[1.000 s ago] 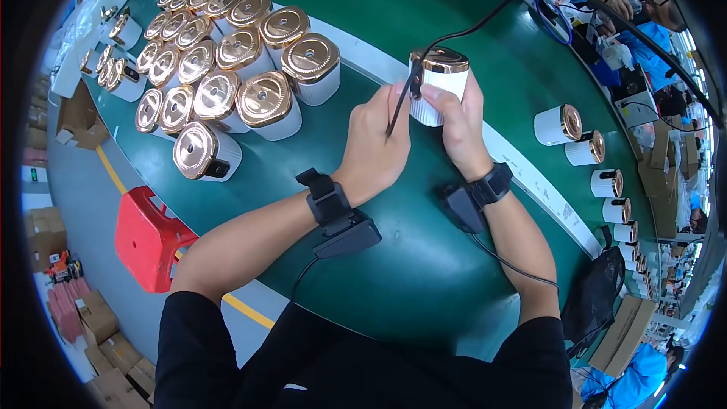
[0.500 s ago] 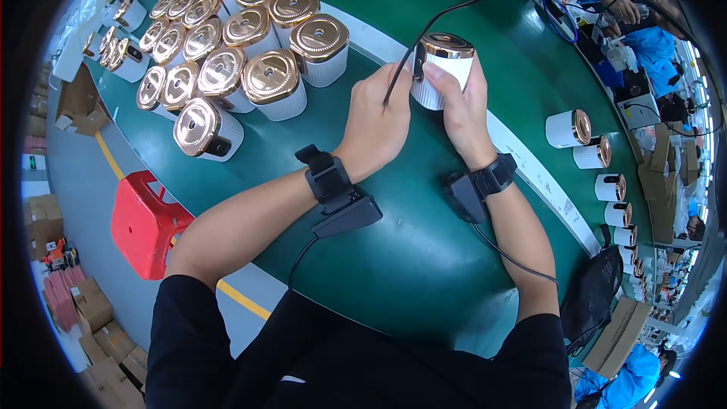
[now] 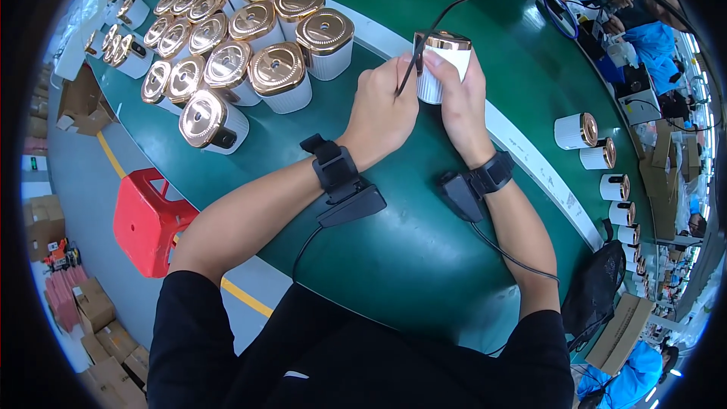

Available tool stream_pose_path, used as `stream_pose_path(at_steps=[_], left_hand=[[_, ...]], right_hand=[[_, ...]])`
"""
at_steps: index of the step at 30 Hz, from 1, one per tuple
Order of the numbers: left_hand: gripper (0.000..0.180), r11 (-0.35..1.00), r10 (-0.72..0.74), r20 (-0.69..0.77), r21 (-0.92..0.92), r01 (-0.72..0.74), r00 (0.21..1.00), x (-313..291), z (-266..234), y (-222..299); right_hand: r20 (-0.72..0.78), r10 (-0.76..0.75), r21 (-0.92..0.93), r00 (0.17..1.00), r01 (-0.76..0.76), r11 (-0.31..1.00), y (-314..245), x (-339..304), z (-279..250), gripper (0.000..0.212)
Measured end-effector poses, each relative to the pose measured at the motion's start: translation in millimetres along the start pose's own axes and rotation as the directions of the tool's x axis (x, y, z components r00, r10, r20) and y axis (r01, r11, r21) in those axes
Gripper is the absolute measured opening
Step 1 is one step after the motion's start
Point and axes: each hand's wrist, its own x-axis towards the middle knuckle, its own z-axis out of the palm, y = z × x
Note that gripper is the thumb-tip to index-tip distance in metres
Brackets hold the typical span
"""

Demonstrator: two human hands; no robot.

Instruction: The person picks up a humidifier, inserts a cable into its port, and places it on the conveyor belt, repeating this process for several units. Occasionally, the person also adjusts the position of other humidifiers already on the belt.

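Note:
My right hand (image 3: 464, 110) is wrapped round a white ribbed canister (image 3: 453, 57) with a shiny gold top and a dark panel on its left side, holding it above the green table. My left hand (image 3: 384, 112) is closed, its fingertips up against that dark panel. A thin black cable (image 3: 433, 24) comes down from the upper right and ends at the left hand, which appears to grip it; the cable's tip is hidden by the fingers. Black straps with small black boxes sit on both wrists.
Many matching gold-topped canisters (image 3: 279, 79) stand in rows at the left. Another line of canisters (image 3: 575, 131) runs down the right. A white strip (image 3: 541, 170) crosses the green table (image 3: 401, 257). A red stool (image 3: 148, 223) stands left; people in blue work at upper right.
The view has shifted slightly. Both hands and the canister have moved up a little, with the left hand still at the panel and the cable moving along with it.

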Motion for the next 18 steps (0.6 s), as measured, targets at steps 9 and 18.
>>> stream_pose_path(at_steps=[9,18], left_hand=[[0.037,1.000,0.012,0.033,0.025,-0.013,0.999,-0.3,-0.7,0.7],[0.033,0.994,-0.047,0.061,-0.095,0.053,0.997,-2.7,-0.5,-2.9]], right_hand=[[-0.007,0.004,-0.063,1.000,-0.004,0.998,-2.2,-2.0,-1.7,0.035],[-0.009,0.045,-0.057,0.999,-0.045,0.997,-6.5,-3.3,-2.7,0.044]])
